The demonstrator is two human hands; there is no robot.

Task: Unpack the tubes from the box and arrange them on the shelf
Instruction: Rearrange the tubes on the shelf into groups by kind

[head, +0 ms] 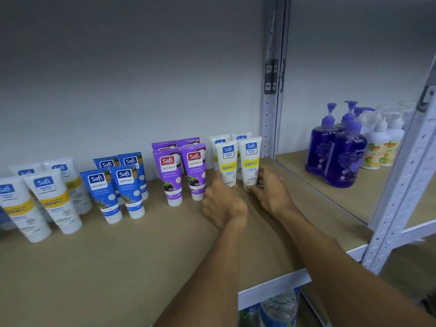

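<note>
Tan shelf [141, 256] bears upright tubes [168, 175] in paired colour groups.

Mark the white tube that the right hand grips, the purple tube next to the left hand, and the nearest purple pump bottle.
White tube [251, 163]: head view, on its yellow band.
Purple tube [195, 171]: head view, mid front label.
Purple pump bottle [346, 159]: head view, on its body.

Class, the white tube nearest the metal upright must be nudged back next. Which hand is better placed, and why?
Right. The right hand grips the base of that end tube beside the upright, while the left hand holds the neighbouring tube and would have to cross over.
</note>
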